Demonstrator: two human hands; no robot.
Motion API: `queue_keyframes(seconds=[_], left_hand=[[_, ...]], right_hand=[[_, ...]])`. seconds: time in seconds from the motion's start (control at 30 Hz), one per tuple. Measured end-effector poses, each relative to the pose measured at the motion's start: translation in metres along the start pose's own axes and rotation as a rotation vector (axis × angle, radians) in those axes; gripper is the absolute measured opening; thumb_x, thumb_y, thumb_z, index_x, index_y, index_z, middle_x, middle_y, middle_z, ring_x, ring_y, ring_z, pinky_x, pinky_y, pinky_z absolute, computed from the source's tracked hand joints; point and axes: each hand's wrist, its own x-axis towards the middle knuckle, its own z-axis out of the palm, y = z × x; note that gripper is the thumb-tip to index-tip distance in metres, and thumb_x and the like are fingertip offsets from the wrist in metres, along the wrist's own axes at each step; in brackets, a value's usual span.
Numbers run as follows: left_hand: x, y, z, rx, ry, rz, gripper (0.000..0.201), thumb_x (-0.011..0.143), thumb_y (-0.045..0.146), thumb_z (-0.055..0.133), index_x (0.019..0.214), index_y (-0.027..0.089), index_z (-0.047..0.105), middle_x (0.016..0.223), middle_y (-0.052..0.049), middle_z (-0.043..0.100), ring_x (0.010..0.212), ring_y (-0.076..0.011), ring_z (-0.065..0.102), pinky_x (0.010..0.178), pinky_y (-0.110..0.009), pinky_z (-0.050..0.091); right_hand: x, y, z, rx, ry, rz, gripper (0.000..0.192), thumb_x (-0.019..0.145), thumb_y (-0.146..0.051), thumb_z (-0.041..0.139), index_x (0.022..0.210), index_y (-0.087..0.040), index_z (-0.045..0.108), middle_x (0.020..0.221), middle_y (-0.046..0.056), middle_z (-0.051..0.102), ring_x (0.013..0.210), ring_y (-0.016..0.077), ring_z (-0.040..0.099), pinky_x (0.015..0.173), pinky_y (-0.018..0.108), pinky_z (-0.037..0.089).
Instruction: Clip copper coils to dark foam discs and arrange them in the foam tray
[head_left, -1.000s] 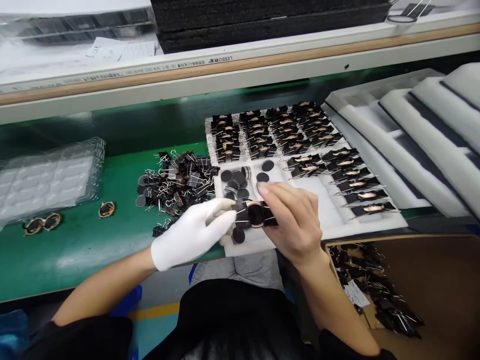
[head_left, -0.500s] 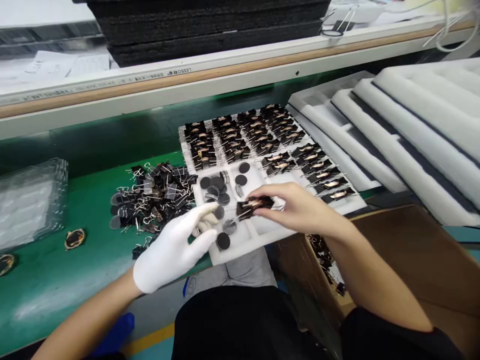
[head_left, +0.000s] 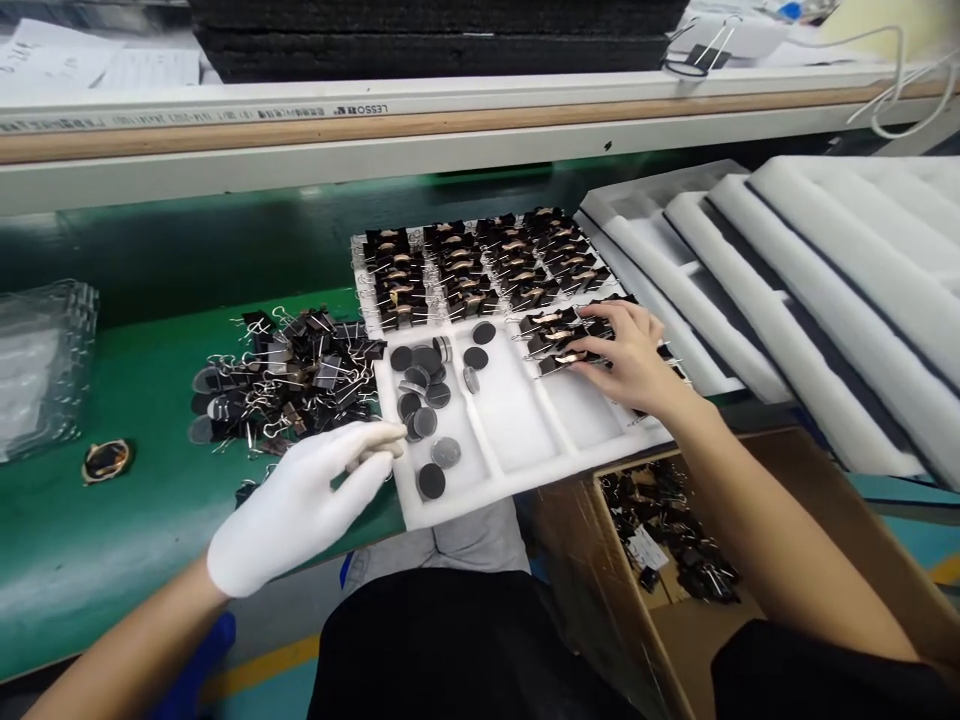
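My left hand [head_left: 304,505], in a white glove, reaches over the near left edge of the white foam tray [head_left: 450,507]. Its fingers are loosely bent with the thumb apart, and I see nothing held. Beside its fingertips lie dark round discs [head_left: 424,422] in the tray's left compartment. My bare right hand [head_left: 626,365] is over a right compartment, thumb and fingers closed on a gold-edged watch case clamped in black binder clips [head_left: 559,364]. That piece sits just in front of a similar clamped one [head_left: 551,320]. The fingers partly hide other pieces behind.
A heap of binder clips [head_left: 300,375] lies left of the tray. Further left are a loose watch case [head_left: 106,461] and clear plastic trays [head_left: 45,370]. White foam trays [head_left: 817,330] lean at the right, above a cardboard box [head_left: 637,610] with clips. A shelf edge [head_left: 300,160] runs behind.
My right hand has carried the clamped watch case right and away from me, from above the middle compartment into the right one. My left hand has drawn back left, off the discs.
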Motion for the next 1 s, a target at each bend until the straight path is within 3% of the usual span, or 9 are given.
queue_keyframes(seconds=[0.13, 0.2, 0.3, 0.37, 0.43, 0.53, 0.7, 0.83, 1.0], left_hand=[[-0.015, -0.005, -0.006, 0.01, 0.065, -0.01, 0.033, 0.104, 0.039, 0.05, 0.129, 0.029, 0.068, 0.115, 0.0, 0.078, 0.097, -0.0182, 0.076, 0.092, -0.029, 0.059], [-0.027, -0.015, -0.011, 0.02, 0.181, -0.041, 0.033, 0.103, 0.037, 0.052, 0.132, 0.028, 0.067, 0.115, -0.001, 0.078, 0.097, -0.0181, 0.076, 0.091, -0.03, 0.06], [-0.045, -0.043, -0.022, 0.094, 0.561, -0.132, 0.035, 0.103, 0.033, 0.051, 0.133, 0.025, 0.066, 0.115, -0.003, 0.078, 0.099, -0.0181, 0.076, 0.096, -0.033, 0.059], [-0.056, -0.072, -0.033, 0.2, 0.863, -0.222, 0.037, 0.105, 0.03, 0.045, 0.135, 0.022, 0.065, 0.116, -0.006, 0.077, 0.103, -0.0186, 0.075, 0.101, -0.037, 0.058], [-0.07, -0.104, -0.048, 0.367, 1.028, -0.341, 0.041, 0.106, 0.029, 0.041, 0.138, 0.016, 0.062, 0.122, -0.01, 0.074, 0.111, -0.0215, 0.073, 0.105, -0.04, 0.056], [-0.097, -0.15, -0.066, 0.649, 0.943, -0.564, 0.045, 0.101, 0.031, 0.045, 0.135, 0.009, 0.064, 0.128, -0.018, 0.069, 0.126, -0.0313, 0.064, 0.112, -0.047, 0.049], [-0.123, -0.186, -0.066, 0.592, 0.564, -0.749, 0.065, 0.094, 0.055, 0.056, 0.149, 0.019, 0.053, 0.144, -0.017, 0.059, 0.124, -0.0321, 0.063, 0.107, -0.042, 0.051], [-0.116, -0.187, -0.054, 0.586, 0.552, -0.768, 0.055, 0.097, 0.051, 0.053, 0.142, 0.021, 0.06, 0.138, -0.015, 0.063, 0.122, -0.0329, 0.065, 0.105, -0.043, 0.051], [-0.106, -0.19, -0.047, 0.534, 0.589, -0.662, 0.061, 0.09, 0.05, 0.064, 0.143, 0.02, 0.06, 0.129, -0.015, 0.068, 0.113, -0.0311, 0.069, 0.1, -0.041, 0.054]], right_hand=[[-0.004, -0.002, -0.005, -0.062, -0.005, -0.032, 0.016, 0.094, -0.037, 0.07, 0.102, -0.025, 0.077, 0.139, 0.019, 0.061, 0.132, 0.0461, 0.049, 0.093, 0.06, 0.039], [-0.006, -0.019, -0.013, -0.123, 0.023, -0.019, 0.027, 0.094, -0.037, 0.07, 0.117, -0.023, 0.072, 0.139, 0.022, 0.06, 0.13, 0.0464, 0.051, 0.091, 0.057, 0.04], [-0.011, -0.063, -0.022, -0.18, 0.025, -0.038, 0.027, 0.098, -0.029, 0.064, 0.124, -0.02, 0.066, 0.139, 0.023, 0.059, 0.128, 0.044, 0.053, 0.091, 0.052, 0.041], [-0.014, -0.094, -0.021, -0.126, 0.043, -0.18, 0.021, 0.1, -0.028, 0.062, 0.119, -0.02, 0.065, 0.13, 0.018, 0.064, 0.116, 0.0384, 0.06, 0.087, 0.048, 0.043], [-0.015, -0.118, -0.014, -0.056, -0.04, -0.337, 0.024, 0.102, -0.025, 0.057, 0.124, -0.019, 0.063, 0.125, 0.016, 0.067, 0.108, 0.0334, 0.063, 0.084, 0.044, 0.045], [-0.009, -0.137, 0.004, -0.059, -0.062, -0.428, 0.032, 0.103, -0.022, 0.051, 0.132, -0.015, 0.059, 0.127, 0.02, 0.067, 0.102, 0.0333, 0.065, 0.079, 0.043, 0.046], [0.016, -0.135, 0.021, -0.268, 0.009, -0.399, 0.029, 0.096, -0.012, 0.055, 0.123, -0.013, 0.066, 0.119, 0.021, 0.073, 0.091, 0.0385, 0.066, 0.066, 0.044, 0.042], [0.025, -0.129, 0.03, -0.257, -0.002, -0.423, 0.013, 0.098, -0.016, 0.056, 0.103, -0.017, 0.069, 0.096, 0.017, 0.074, 0.082, 0.0347, 0.066, 0.065, 0.042, 0.041], [0.021, -0.124, 0.041, -0.097, 0.01, -0.273, 0.02, 0.099, -0.024, 0.054, 0.109, -0.015, 0.069, 0.093, 0.016, 0.075, 0.078, 0.0305, 0.068, 0.069, 0.041, 0.046]])
